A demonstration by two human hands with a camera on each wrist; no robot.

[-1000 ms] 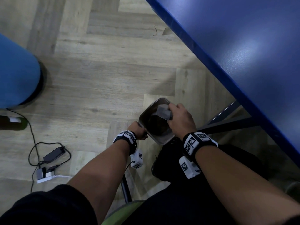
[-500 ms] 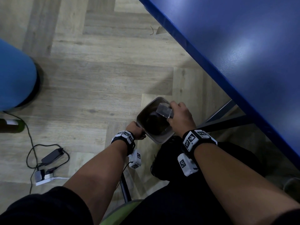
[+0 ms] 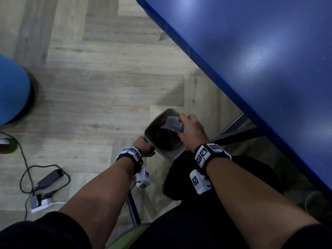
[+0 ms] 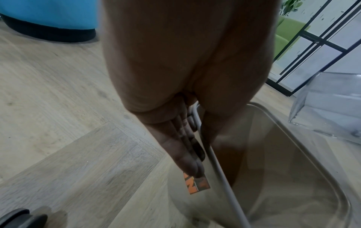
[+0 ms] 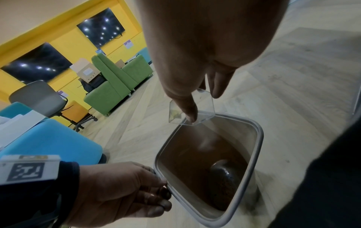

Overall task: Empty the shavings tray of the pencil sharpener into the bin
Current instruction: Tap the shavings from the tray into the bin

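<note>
A grey square bin (image 3: 152,123) stands on the wood floor beside my knees, with a dark rounded object (image 5: 224,174) at its bottom. My left hand (image 3: 147,146) grips the bin's near rim (image 4: 215,162), thumb inside and fingers down the outer wall. My right hand (image 3: 181,126) pinches the clear plastic shavings tray (image 3: 173,124) between thumb and fingers, tilted over the bin's far side. In the right wrist view the tray (image 5: 207,106) hangs just above the rim (image 5: 257,146), and a few yellowish bits (image 5: 173,114) show in its corner.
A blue table (image 3: 251,60) overhangs on the right, its dark metal legs (image 3: 233,124) close behind the bin. A blue pouf (image 3: 12,90) sits at the far left. A power adapter with cables (image 3: 50,178) lies on the floor at the left.
The head view has shifted slightly. My right hand still holds the tray over the bin, tilted a little differently. My left hand stays on the rim.
</note>
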